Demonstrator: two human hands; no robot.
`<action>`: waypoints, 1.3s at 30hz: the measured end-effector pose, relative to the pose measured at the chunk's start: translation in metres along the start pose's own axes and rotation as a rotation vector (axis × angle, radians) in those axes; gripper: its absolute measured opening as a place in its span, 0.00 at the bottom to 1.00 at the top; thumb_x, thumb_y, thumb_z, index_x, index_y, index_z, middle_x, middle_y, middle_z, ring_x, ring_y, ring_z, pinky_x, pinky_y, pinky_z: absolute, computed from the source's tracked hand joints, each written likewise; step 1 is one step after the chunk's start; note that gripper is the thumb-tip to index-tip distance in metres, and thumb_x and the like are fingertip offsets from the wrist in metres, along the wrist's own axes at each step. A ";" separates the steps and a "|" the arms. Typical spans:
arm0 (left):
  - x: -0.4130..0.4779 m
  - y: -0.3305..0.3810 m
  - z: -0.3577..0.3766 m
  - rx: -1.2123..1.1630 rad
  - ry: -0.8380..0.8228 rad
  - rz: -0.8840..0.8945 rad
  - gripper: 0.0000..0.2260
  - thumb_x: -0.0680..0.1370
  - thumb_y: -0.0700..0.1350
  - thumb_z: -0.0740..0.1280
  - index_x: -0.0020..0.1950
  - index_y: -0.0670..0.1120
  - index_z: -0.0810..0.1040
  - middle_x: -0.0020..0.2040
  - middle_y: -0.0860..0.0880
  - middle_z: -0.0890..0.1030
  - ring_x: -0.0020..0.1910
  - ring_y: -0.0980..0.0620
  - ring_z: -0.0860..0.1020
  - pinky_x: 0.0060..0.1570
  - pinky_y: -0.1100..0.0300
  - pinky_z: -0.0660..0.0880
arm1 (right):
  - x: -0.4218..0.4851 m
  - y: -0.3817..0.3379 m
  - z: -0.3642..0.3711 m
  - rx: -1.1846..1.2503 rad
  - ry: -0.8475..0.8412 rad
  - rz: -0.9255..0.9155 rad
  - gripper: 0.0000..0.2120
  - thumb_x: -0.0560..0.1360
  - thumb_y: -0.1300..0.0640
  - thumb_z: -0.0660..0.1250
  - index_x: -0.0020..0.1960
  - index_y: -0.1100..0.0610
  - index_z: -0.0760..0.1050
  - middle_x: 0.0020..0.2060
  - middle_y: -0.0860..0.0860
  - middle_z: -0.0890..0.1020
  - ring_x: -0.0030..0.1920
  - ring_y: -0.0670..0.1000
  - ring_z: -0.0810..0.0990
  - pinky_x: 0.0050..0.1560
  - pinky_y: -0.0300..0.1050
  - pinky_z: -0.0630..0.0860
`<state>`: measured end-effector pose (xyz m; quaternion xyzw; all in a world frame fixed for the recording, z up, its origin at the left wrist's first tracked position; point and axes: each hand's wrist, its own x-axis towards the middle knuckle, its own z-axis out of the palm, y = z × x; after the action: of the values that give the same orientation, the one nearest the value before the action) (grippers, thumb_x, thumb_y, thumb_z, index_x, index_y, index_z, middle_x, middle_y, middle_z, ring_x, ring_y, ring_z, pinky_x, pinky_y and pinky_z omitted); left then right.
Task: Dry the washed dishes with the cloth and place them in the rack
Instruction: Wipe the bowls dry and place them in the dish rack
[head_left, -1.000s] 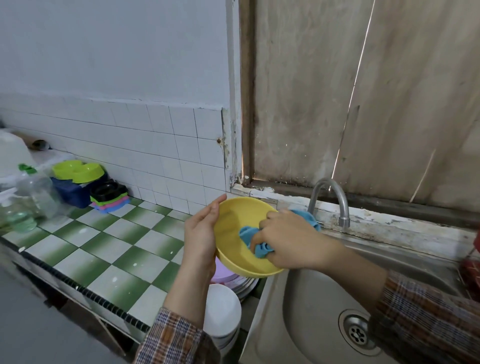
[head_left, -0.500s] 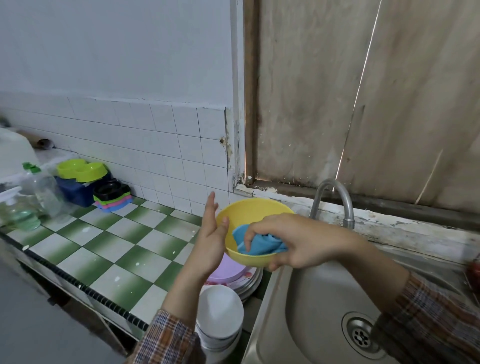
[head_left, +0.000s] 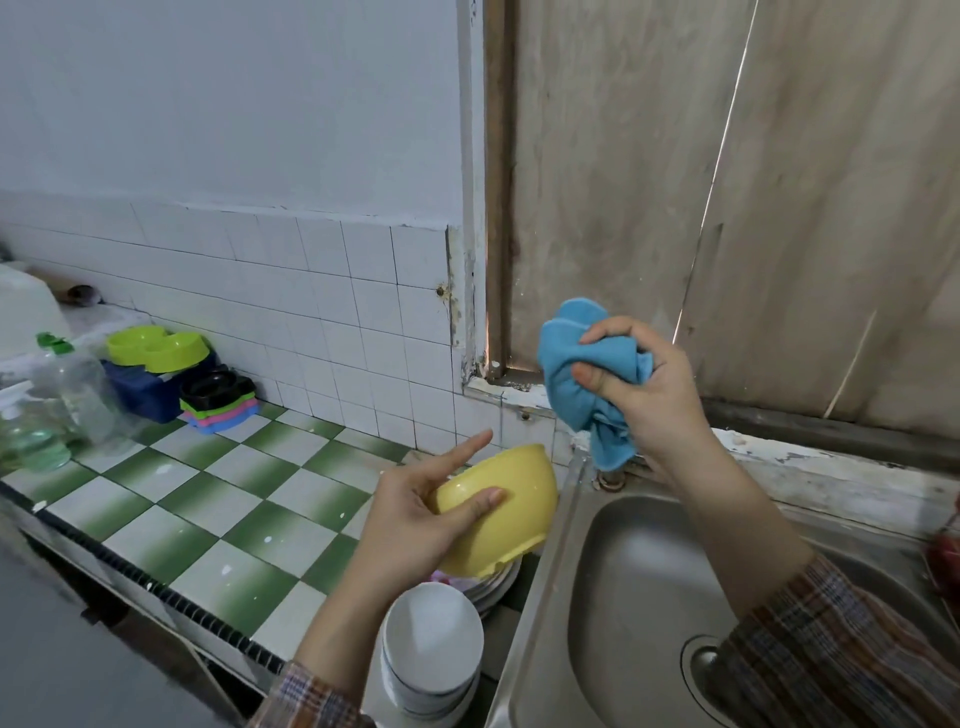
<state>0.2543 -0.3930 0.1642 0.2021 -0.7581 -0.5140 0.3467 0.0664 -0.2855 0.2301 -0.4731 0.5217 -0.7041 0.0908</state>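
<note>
My left hand (head_left: 415, 519) holds a yellow bowl (head_left: 506, 512) turned mouth-down, thumb across its outer wall and forefinger stretched out along its far side. The bowl hangs just above a stack of plates (head_left: 493, 584) at the counter's right end. My right hand (head_left: 647, 395) is raised above the sink's left rim and grips a bunched blue cloth (head_left: 587, 364), well clear of the bowl. Close to me stands a stack of white bowls (head_left: 434, 649), upside down. No rack shows in the view.
A steel sink (head_left: 623, 597) with a drain lies on the right. The green-and-white tiled counter (head_left: 208, 499) runs left, with lime bowls (head_left: 156, 348) on a blue box, small coloured dishes (head_left: 221, 400) and plastic bottles (head_left: 57, 400) at its far end.
My right hand has pulled the cloth out of the bowl and lifted it up and right. My left hand has lowered the bowl and turned it mouth-down.
</note>
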 end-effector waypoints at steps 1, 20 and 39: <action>0.002 -0.002 0.006 -0.021 0.071 -0.035 0.17 0.66 0.54 0.78 0.53 0.64 0.82 0.49 0.54 0.84 0.42 0.63 0.79 0.45 0.68 0.75 | -0.003 -0.004 0.000 0.039 0.016 -0.004 0.15 0.66 0.63 0.75 0.40 0.43 0.80 0.42 0.39 0.81 0.46 0.44 0.80 0.43 0.41 0.78; 0.011 0.034 0.041 -0.464 0.454 -0.118 0.11 0.77 0.33 0.66 0.48 0.46 0.84 0.40 0.53 0.86 0.40 0.61 0.82 0.42 0.69 0.76 | -0.057 0.035 0.050 -0.340 0.006 -0.219 0.15 0.73 0.52 0.64 0.60 0.50 0.76 0.58 0.48 0.77 0.61 0.44 0.75 0.60 0.32 0.68; 0.005 0.049 0.058 -0.615 0.334 -0.133 0.09 0.79 0.39 0.64 0.50 0.45 0.84 0.47 0.52 0.86 0.46 0.61 0.82 0.44 0.69 0.76 | -0.016 0.011 0.026 -0.151 0.343 0.231 0.10 0.74 0.58 0.68 0.35 0.51 0.73 0.29 0.43 0.76 0.36 0.45 0.75 0.36 0.41 0.71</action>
<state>0.2109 -0.3401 0.1975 0.2184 -0.4860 -0.6993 0.4765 0.0912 -0.2972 0.2120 -0.2891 0.6315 -0.7181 0.0451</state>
